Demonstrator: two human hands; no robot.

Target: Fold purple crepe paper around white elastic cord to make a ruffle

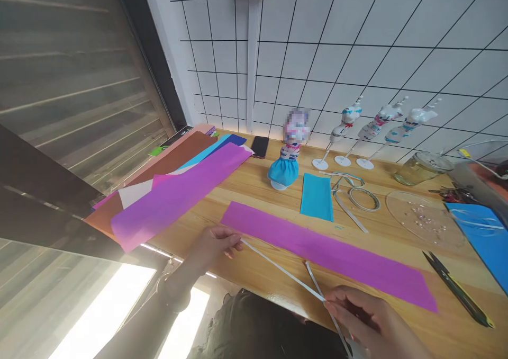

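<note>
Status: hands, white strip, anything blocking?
Left hand and right hand pinching white strip, stretched between them. Purple fabric lying flat just beyond. Scissors off right, untouched. Nothing seen blocking the stretched span.

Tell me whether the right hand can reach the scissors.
Likely yes: the scissors lie nearby, with only flat purple cloth and table between, though the right hand is pinching white ribbon.

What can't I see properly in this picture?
All in the head view:
- The figure in the blue skirt: its top is hidden by blurry squares.
- The white strip: partly covered by the right hand, and the bottom edge cuts it off.
- The tiny bits on the clear tray: too small to tell what they are.
- The blue sheet: cut off by the right edge.
</note>
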